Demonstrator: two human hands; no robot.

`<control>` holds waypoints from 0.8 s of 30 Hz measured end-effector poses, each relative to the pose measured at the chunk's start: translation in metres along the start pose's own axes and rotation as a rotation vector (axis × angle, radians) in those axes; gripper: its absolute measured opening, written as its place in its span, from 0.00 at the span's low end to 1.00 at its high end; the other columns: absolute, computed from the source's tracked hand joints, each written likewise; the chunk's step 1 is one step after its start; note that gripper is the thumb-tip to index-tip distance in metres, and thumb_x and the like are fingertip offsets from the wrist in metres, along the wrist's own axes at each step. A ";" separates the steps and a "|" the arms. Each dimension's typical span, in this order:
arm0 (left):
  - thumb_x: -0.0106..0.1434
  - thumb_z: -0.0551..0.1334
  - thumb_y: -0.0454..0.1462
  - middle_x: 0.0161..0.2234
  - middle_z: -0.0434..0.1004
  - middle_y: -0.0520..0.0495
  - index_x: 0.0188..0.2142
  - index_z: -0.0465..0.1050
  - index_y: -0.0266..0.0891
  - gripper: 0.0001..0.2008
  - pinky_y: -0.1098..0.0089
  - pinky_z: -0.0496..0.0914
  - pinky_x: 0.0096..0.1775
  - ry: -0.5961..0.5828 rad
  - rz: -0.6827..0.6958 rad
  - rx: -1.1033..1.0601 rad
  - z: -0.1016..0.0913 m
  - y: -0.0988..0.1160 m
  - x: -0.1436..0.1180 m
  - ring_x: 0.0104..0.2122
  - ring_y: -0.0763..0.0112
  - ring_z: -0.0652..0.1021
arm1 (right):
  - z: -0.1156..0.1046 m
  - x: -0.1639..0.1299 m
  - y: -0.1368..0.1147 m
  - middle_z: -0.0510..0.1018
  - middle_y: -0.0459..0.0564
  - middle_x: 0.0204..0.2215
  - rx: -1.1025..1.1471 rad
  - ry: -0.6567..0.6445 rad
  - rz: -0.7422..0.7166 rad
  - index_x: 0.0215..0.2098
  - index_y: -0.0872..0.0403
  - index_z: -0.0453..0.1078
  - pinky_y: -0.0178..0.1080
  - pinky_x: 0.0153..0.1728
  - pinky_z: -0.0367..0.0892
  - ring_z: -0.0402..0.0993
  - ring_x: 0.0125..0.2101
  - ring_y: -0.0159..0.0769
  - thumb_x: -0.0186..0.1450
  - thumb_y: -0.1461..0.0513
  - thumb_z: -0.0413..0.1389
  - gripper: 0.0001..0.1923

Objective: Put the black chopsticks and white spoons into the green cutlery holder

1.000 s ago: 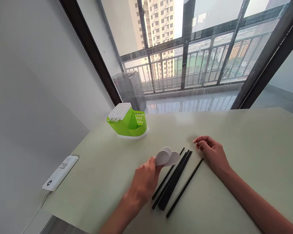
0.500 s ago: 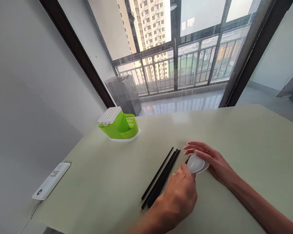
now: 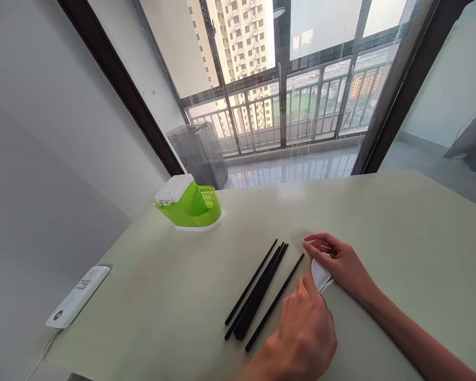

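Observation:
Both my hands meet over a small stack of white spoons (image 3: pixel 320 275) on the pale green table (image 3: pixel 400 233). My right hand (image 3: pixel 341 262) curls its fingers over the spoons' bowl ends. From the near side, my left hand (image 3: pixel 307 330) has its thumb and fingers closed at the spoons' handle end. Several black chopsticks (image 3: pixel 257 288) lie in a loose bundle just left of the hands, and one more chopstick (image 3: pixel 275 301) lies apart beside them.
A green and white cutlery holder (image 3: pixel 188 206) stands at the table's far left. A white power strip (image 3: pixel 77 296) lies near the left edge, its cable hanging off. A grey bin (image 3: pixel 200 153) stands by the window behind the table.
My left hand carried the white spoons from left of the chopsticks across to my right hand, which has closed over them. The view has shifted a little to the right.

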State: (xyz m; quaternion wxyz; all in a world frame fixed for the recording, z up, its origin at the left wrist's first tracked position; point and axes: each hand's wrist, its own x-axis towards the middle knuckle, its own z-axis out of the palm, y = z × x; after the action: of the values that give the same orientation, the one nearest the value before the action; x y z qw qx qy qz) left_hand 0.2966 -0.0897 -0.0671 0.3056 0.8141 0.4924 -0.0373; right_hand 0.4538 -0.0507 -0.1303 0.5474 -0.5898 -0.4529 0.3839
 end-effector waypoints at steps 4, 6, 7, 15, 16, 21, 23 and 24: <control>0.55 0.62 0.25 0.54 0.74 0.29 0.61 0.65 0.28 0.32 0.56 0.73 0.51 0.002 0.001 0.158 0.009 -0.001 0.001 0.50 0.48 0.77 | 0.001 0.000 0.005 0.79 0.46 0.29 -0.008 -0.033 -0.011 0.42 0.48 0.78 0.39 0.32 0.69 0.76 0.32 0.39 0.62 0.41 0.65 0.22; 0.54 0.64 0.25 0.52 0.75 0.28 0.59 0.67 0.28 0.31 0.55 0.73 0.52 0.004 0.011 0.268 0.011 0.000 -0.001 0.50 0.48 0.77 | 0.002 -0.001 0.005 0.79 0.47 0.29 -0.025 -0.044 -0.016 0.42 0.48 0.78 0.40 0.33 0.69 0.76 0.32 0.40 0.62 0.42 0.65 0.22; 0.55 0.64 0.25 0.51 0.75 0.29 0.58 0.69 0.28 0.29 0.55 0.73 0.52 0.021 0.024 0.311 0.012 0.000 -0.001 0.49 0.49 0.77 | 0.002 -0.001 0.005 0.80 0.47 0.29 -0.035 -0.046 -0.012 0.42 0.48 0.78 0.40 0.33 0.69 0.76 0.32 0.40 0.62 0.41 0.65 0.22; 0.70 0.62 0.39 0.46 0.77 0.33 0.50 0.74 0.32 0.13 0.54 0.73 0.49 0.127 0.107 0.326 0.006 -0.008 -0.012 0.47 0.49 0.76 | -0.003 -0.001 -0.001 0.81 0.49 0.30 -0.063 -0.102 0.003 0.42 0.48 0.79 0.41 0.35 0.72 0.76 0.33 0.41 0.61 0.40 0.65 0.23; 0.68 0.65 0.42 0.46 0.77 0.33 0.50 0.75 0.32 0.16 0.53 0.73 0.49 0.122 0.120 0.313 0.005 -0.009 -0.015 0.47 0.48 0.76 | -0.004 -0.002 -0.002 0.82 0.49 0.30 -0.060 -0.124 0.005 0.41 0.49 0.79 0.41 0.36 0.73 0.77 0.34 0.42 0.61 0.40 0.65 0.24; 0.60 0.73 0.51 0.46 0.78 0.37 0.48 0.74 0.35 0.26 0.51 0.74 0.48 0.197 0.183 0.214 -0.005 -0.020 -0.028 0.46 0.48 0.77 | -0.011 -0.002 -0.009 0.83 0.51 0.31 -0.085 -0.203 0.021 0.41 0.50 0.79 0.43 0.39 0.75 0.79 0.35 0.43 0.61 0.40 0.65 0.24; 0.61 0.73 0.49 0.49 0.78 0.38 0.52 0.72 0.37 0.26 0.50 0.74 0.50 0.300 0.210 0.180 -0.018 -0.029 -0.028 0.48 0.49 0.76 | -0.014 -0.002 -0.010 0.83 0.50 0.30 -0.083 -0.191 0.024 0.41 0.50 0.79 0.42 0.38 0.74 0.79 0.34 0.43 0.61 0.41 0.66 0.24; 0.63 0.72 0.48 0.51 0.77 0.39 0.54 0.71 0.38 0.25 0.50 0.74 0.52 0.371 0.228 0.170 -0.028 -0.037 -0.026 0.49 0.50 0.76 | -0.015 -0.001 -0.010 0.82 0.50 0.30 -0.072 -0.173 0.023 0.40 0.50 0.79 0.42 0.37 0.74 0.78 0.33 0.42 0.60 0.41 0.66 0.24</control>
State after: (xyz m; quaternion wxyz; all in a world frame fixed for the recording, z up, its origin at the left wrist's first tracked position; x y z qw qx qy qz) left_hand 0.2461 -0.0830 -0.0516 0.1425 0.8801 0.4403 0.1065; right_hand 0.4669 -0.0566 -0.1192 0.4802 -0.5790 -0.5051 0.4231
